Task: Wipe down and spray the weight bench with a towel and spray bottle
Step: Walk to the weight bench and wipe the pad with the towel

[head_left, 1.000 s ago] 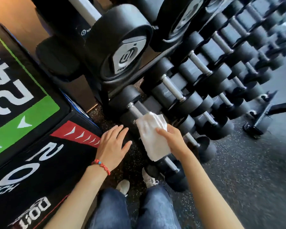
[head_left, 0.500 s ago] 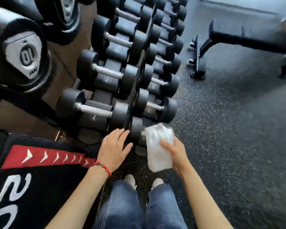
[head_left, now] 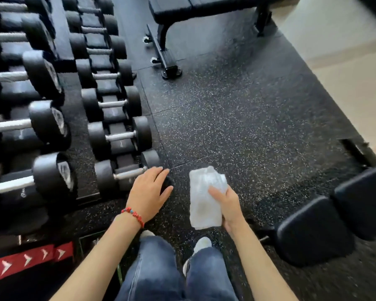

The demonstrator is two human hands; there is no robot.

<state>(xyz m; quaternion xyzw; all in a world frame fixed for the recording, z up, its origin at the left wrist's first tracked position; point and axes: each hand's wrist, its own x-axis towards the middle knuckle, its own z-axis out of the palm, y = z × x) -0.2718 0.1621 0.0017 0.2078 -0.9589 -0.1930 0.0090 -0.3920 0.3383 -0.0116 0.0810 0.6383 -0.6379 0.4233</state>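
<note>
A folded white towel (head_left: 202,198) hangs in my right hand (head_left: 228,205), which grips it at waist height over the speckled floor. Beside it, my left hand (head_left: 149,192) is empty with fingers spread, hovering near the end of the nearest dumbbell (head_left: 122,174); a red bead bracelet circles its wrist. A black weight bench (head_left: 195,7) stands at the far top of the view, its foot bar (head_left: 163,55) on the floor. Black padded cushions of another bench (head_left: 313,229) sit close on my right. No spray bottle is in sight.
A rack of black dumbbells (head_left: 59,101) fills the left side. A black plyo box with red arrow markings (head_left: 26,261) lies at the lower left. Dark rubber flooring (head_left: 248,118) stretches ahead; a pale floor (head_left: 345,72) borders it on the right. My jeans and shoes show below.
The view has swung right, away from the dumbbell rack and plyo box, bringing the benches into sight. Both hands keep their pose, the towel still in my right hand.
</note>
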